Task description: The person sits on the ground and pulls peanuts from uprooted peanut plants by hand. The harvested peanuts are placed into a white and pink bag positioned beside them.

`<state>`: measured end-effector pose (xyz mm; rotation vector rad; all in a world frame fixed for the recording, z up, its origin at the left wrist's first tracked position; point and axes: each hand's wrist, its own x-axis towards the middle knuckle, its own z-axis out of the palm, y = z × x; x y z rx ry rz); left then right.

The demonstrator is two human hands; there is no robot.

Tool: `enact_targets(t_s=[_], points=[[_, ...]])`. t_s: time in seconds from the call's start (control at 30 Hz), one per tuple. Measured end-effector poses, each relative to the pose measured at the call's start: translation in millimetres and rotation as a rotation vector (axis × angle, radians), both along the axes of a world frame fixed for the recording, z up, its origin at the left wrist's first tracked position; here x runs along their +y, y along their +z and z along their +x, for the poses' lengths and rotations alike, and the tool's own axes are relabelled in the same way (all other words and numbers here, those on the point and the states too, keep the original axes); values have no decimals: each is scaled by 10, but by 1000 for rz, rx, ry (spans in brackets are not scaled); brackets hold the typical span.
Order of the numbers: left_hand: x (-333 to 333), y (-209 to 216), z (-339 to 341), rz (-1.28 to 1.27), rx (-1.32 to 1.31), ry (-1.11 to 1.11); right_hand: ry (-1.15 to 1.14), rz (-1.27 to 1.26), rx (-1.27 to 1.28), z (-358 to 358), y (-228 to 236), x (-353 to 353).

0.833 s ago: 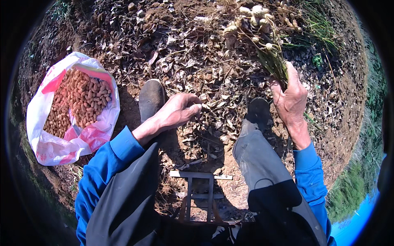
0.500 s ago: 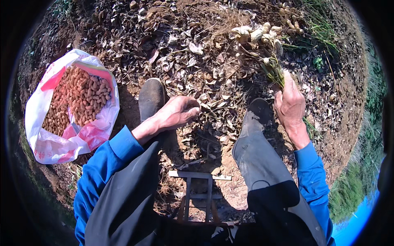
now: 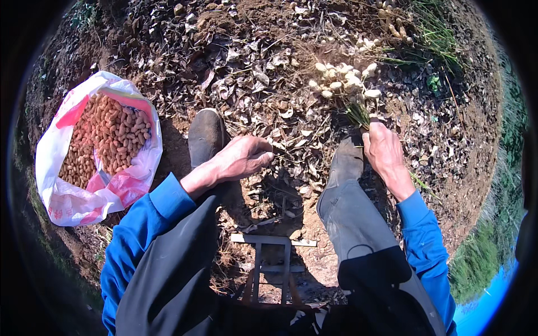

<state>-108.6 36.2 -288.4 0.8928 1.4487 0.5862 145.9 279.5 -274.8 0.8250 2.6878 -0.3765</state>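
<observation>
My right hand is closed round the green stems of a peanut plant, above the toe of my right boot. The plant's pale pods and thin roots fan out beyond my fist, just over the leaf litter. My left hand hovers beside my left shoe, fingers curled against the thumb; whether anything is inside them is hidden. To the left, a white and pink woven sack stands with its mouth folded wide, holding a heap of loose peanuts.
Dry leaves and soil cover the ground. More peanut plants with green stems lie at the far right. Between my legs stands a metal stool frame. My left shoe and right boot flank the working spot.
My right hand has moved slightly left and nearer to me with the peanut plant, whose pods have swung round and now face up more. My left hand has hardly moved.
</observation>
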Motion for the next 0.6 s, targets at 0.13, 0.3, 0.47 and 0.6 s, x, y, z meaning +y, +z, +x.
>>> enact_targets(t_s=[0.13,0.3,0.47,0.6], points=[[-82,-24,-14,-1,15,6,-51,15,136,-212,398,-2],[31,5,8,19,40,-85,-61,-9,117,51,145,-11],[-48,100,-45,33,70,-85,-47,37,364,-203,381,-157],[126,176,-26,57,105,-162,-47,-8,158,-10,141,-21]])
